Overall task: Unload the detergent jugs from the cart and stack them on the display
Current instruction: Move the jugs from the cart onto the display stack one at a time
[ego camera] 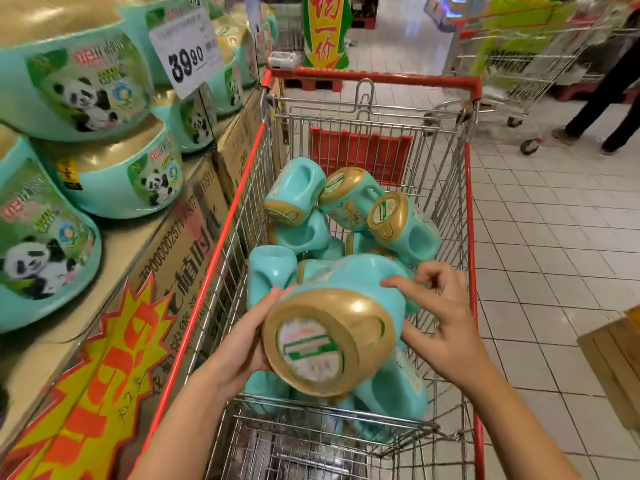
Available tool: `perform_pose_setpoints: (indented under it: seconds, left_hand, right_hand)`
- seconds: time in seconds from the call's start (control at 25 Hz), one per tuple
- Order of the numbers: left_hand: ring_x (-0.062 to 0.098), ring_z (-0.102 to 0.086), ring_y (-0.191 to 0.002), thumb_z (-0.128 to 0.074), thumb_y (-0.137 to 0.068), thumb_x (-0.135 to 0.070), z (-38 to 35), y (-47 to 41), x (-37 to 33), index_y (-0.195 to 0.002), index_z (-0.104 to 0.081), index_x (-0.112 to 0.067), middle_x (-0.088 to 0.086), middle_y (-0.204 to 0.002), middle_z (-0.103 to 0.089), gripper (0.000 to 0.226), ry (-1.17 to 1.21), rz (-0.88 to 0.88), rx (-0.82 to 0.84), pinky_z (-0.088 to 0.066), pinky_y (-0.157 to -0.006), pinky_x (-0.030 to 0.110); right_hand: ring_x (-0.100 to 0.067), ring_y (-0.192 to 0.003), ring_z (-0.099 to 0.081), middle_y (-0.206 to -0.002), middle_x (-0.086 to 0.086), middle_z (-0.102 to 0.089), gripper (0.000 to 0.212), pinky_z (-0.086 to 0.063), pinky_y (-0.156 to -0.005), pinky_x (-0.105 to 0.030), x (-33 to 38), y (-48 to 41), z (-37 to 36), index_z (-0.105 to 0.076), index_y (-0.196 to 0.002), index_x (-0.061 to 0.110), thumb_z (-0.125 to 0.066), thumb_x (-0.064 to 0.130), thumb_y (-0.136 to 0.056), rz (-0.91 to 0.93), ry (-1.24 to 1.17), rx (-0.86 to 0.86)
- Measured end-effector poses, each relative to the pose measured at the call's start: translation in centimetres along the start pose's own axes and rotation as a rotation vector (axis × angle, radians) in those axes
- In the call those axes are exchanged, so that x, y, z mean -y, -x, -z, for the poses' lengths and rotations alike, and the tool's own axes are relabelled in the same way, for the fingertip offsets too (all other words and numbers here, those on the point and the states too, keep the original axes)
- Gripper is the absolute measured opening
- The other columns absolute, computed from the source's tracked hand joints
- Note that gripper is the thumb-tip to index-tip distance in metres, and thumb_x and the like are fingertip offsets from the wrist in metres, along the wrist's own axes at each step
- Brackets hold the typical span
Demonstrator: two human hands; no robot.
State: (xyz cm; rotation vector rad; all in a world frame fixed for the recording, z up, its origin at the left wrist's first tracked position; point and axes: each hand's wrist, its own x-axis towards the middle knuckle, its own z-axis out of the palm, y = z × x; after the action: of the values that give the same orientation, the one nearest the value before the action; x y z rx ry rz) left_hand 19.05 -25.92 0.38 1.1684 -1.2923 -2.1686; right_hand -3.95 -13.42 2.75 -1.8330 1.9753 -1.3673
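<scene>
Teal jug [332, 341], gold cap toward camera, tilted above the pile at near end of cart [381, 77]; other jugs [301, 188] lie jumbled in the basket beyond it; left hand [242, 341] cups its left side, fingers curled round the shoulder; right hand [446, 327] on its right side, index and thumb touching the body, remaining fingers loosely bent, can't tell if that's a real grip; display [194, 216] just left of cart, panda-label jugs [114, 174] stacked on it, price tag [187, 53] reads 39.90.
</scene>
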Motion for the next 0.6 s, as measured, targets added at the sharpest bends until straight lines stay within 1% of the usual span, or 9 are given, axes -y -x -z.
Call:
perform_pose_setpoints:
  seconds: [0.04, 0.08, 0.12, 0.16, 0.24, 0.36, 0.4, 0.48, 0.6]
  left_hand:
    - [0.037, -0.07, -0.097, -0.058, -0.072, -0.071, 0.3, 0.4, 0.0, -0.119, -0.068, -0.028, 0.016, -0.112, -0.072, 0.065, -0.021, -0.014, 0.031, -0.055, -0.085, 0.055]
    - [0.035, -0.072, -0.085, -0.065, -0.064, -0.076, 0.6, 0.8, 0.1, -0.125, -0.063, -0.021, 0.017, -0.106, -0.072, 0.082, -0.042, -0.018, 0.086, -0.059, -0.072, 0.048]
    - [0.028, -0.071, -0.076, -0.075, -0.052, -0.076, 0.8, 1.3, 0.4, -0.13, -0.056, -0.015, 0.015, -0.101, -0.072, 0.1, -0.077, -0.029, 0.155, -0.059, -0.061, 0.039]
    - [0.022, -0.071, -0.075, -0.084, -0.041, -0.07, 0.9, 1.7, 0.8, -0.133, -0.05, -0.012, 0.011, -0.102, -0.072, 0.114, -0.117, -0.058, 0.206, -0.058, -0.058, 0.033]
    - [0.018, -0.07, -0.093, -0.096, -0.026, -0.053, 0.7, 2.4, 1.5, -0.134, -0.044, -0.012, 0.006, -0.117, -0.069, 0.127, -0.178, -0.115, 0.263, -0.058, -0.071, 0.029]
    - [0.009, -0.055, -0.124, -0.098, -0.027, -0.044, -0.2, 2.7, 1.6, -0.137, -0.033, -0.028, -0.006, -0.134, -0.058, 0.129, -0.326, -0.25, 0.256, -0.045, -0.102, 0.027]
    - [0.004, -0.051, -0.127, -0.096, -0.03, -0.047, -0.4, 2.8, 1.4, -0.137, -0.03, -0.033, -0.013, -0.136, -0.055, 0.127, -0.385, -0.307, 0.243, -0.041, -0.104, 0.022]
    - [-0.002, -0.051, -0.125, -0.093, -0.037, -0.051, -0.6, 3.0, 1.0, -0.137, -0.032, -0.03, -0.022, -0.133, -0.057, 0.118, -0.408, -0.397, 0.215, -0.04, -0.099, 0.012]
    - [0.001, -0.061, -0.113, -0.092, -0.035, -0.058, -0.8, 3.8, 0.9, -0.132, -0.043, -0.022, -0.02, -0.123, -0.065, 0.115, -0.257, -0.437, 0.137, -0.048, -0.087, 0.011]
  right_hand:
    - [-0.016, -0.101, -0.045, -0.103, -0.004, -0.051, 0.034, -0.031, -0.096, -0.014, 0.2, -0.3, 0.1, -0.069, -0.107, 0.024, -0.064, 0.029, -0.073, 0.002, -0.023, -0.022]
    - [-0.012, -0.102, -0.05, -0.103, -0.002, -0.056, 0.029, -0.035, -0.095, -0.013, 0.3, -0.4, 0.2, -0.07, -0.099, 0.025, -0.068, 0.027, -0.07, -0.027, -0.098, -0.013]
    - [-0.008, -0.099, -0.057, -0.1, 0.002, -0.063, 0.026, -0.04, -0.091, -0.012, 0.4, -0.6, 0.3, -0.07, -0.094, 0.029, -0.071, 0.026, -0.068, -0.083, -0.209, 0.009]
    - [-0.005, -0.095, -0.062, -0.096, 0.006, -0.069, 0.026, -0.044, -0.086, -0.013, 0.5, -0.6, 0.4, -0.071, -0.09, 0.033, -0.072, 0.027, -0.065, -0.152, -0.314, 0.022]
    - [-0.005, -0.089, -0.066, -0.091, 0.009, -0.074, 0.026, -0.05, -0.079, -0.016, 0.4, -0.7, 0.3, -0.075, -0.083, 0.034, -0.074, 0.023, -0.06, -0.27, -0.426, -0.016]
    - [-0.01, -0.083, -0.068, -0.086, 0.005, -0.074, 0.031, -0.055, -0.073, -0.024, 0.5, -0.7, 0.1, -0.076, -0.083, 0.031, -0.073, 0.011, -0.06, -0.391, -0.515, -0.088]
    - [-0.011, -0.08, -0.068, -0.084, 0.004, -0.074, 0.029, -0.055, -0.071, -0.026, 0.9, -0.7, 0.0, -0.076, -0.081, 0.031, -0.073, 0.012, -0.06, -0.422, -0.545, -0.112]
    - [-0.013, -0.074, -0.067, -0.077, 0.004, -0.073, 0.023, -0.055, -0.066, -0.03, 1.6, -0.8, -0.4, -0.076, -0.075, 0.029, -0.073, 0.014, -0.058, -0.507, -0.589, -0.168]
    - [-0.022, -0.07, -0.063, -0.069, -0.001, -0.07, 0.016, -0.052, -0.067, -0.035, 2.6, 0.2, -1.5, -0.076, -0.069, 0.02, -0.072, 0.007, -0.061, -0.7, -0.722, -0.281]
